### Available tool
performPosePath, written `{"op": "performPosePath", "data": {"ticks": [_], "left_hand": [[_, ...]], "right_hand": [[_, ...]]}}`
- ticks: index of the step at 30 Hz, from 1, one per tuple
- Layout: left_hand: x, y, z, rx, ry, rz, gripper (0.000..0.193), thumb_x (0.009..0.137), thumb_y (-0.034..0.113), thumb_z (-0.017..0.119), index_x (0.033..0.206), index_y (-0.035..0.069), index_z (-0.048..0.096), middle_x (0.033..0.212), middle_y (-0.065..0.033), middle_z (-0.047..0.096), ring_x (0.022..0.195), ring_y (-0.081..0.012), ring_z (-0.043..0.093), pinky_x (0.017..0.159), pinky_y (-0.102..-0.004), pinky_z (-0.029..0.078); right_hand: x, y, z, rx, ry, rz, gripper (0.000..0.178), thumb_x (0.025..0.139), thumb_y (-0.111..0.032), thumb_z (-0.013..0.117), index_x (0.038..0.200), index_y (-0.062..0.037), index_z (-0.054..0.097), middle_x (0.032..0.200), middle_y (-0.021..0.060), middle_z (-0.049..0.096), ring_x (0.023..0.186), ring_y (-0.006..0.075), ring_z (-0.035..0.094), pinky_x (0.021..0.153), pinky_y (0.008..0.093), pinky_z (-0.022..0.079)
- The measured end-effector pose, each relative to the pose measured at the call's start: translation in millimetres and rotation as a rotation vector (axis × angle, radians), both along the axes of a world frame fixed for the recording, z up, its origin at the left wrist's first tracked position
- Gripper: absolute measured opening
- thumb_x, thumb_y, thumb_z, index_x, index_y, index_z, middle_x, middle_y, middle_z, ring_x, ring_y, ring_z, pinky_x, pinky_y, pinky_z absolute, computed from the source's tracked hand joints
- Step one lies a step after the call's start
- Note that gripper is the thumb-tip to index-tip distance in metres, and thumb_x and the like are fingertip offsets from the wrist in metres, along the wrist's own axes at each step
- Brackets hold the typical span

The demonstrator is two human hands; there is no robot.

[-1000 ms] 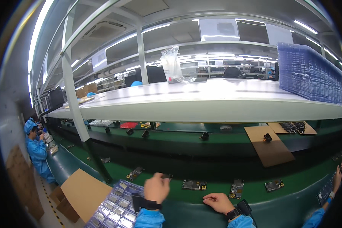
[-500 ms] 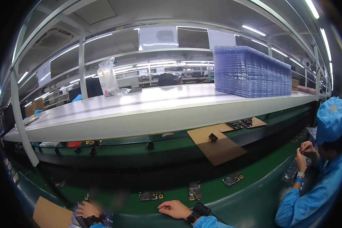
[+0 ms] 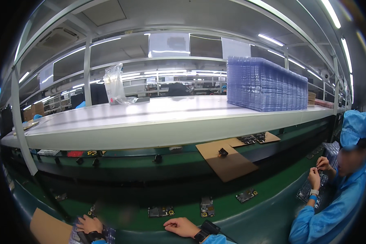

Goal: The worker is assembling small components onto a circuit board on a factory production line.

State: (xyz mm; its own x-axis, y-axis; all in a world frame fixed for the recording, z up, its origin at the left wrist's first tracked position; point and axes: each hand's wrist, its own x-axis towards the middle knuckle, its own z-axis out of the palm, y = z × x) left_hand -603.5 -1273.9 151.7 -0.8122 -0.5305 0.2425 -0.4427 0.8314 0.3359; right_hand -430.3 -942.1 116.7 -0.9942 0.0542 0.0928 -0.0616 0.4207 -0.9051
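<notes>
My left hand [image 3: 90,224] lies palm down with fingers spread on a clear bluish plastic tray [image 3: 74,236] at the lower left. Dark pieces show in the tray beside my wrist. My right hand [image 3: 182,227] rests at the near edge of the green work surface, fingers stretched out and slightly bent, with nothing seen in it. Ahead of it lie a circuit board [image 3: 160,211] with a yellow ring part, a second board [image 3: 207,206] set upright, and a third [image 3: 247,195] farther right. Another small board [image 3: 92,210] sits just beyond my left hand, partly hidden.
A brown cardboard sheet [image 3: 49,227] lies left of the tray. Across the bench, another cardboard piece [image 3: 227,162] carries a small black part [image 3: 223,152]. Above runs a white shelf [image 3: 171,106] with stacked clear trays [image 3: 266,83]. A co-worker in blue [image 3: 333,215] handles something small at right.
The view has shifted slightly, so shelf and trays sit lower. Both my hands appear a little farther left, in much the same pose. The co-worker's head has turned.
</notes>
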Motion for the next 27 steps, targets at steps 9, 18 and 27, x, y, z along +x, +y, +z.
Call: {"op": "performPosePath", "data": {"ticks": [9, 18, 27], "left_hand": [[-11.7, -10.4, -5.9, 0.020, 0.198, 0.052, 0.052, 0.083, 0.009, 0.068, 0.129, 0.006, 0.045, 0.127, -0.0155, 0.048, 0.127, -0.0364, 0.044, 0.105, -0.0664, 0.032], [-22.1, -16.8, -22.2, 0.072, 0.371, -0.059, 0.048, 0.085, 0.004, 0.066, 0.130, 0.003, 0.048, 0.124, -0.0144, 0.052, 0.118, -0.0359, 0.053, 0.102, -0.0606, 0.037], [-21.9, -18.9, -26.2, 0.108, 0.382, -0.254, 0.021, 0.084, -0.001, 0.060, 0.104, 0.003, 0.068, 0.099, -0.0170, 0.065, 0.097, -0.0381, 0.063, 0.082, -0.0480, 0.051]], "right_hand": [[2.0, -2.1, 3.9, 0.019, -0.004, 0.002, 0.031, 0.094, -0.028, 0.069, 0.117, -0.0068, 0.071, 0.098, 0.0069, 0.075, 0.089, 0.0145, 0.069, 0.082, 0.0279, 0.054], [0.4, 1.0, 2.3, 0.038, -0.008, 0.007, 0.031, 0.094, -0.028, 0.069, 0.116, -0.0069, 0.071, 0.099, 0.0070, 0.075, 0.091, 0.0151, 0.070, 0.084, 0.0290, 0.054], [-2.3, -0.8, -0.4, 0.064, 0.007, 0.001, 0.031, 0.093, -0.028, 0.069, 0.116, -0.0079, 0.072, 0.099, 0.0071, 0.075, 0.090, 0.0155, 0.070, 0.083, 0.0295, 0.055]]}}
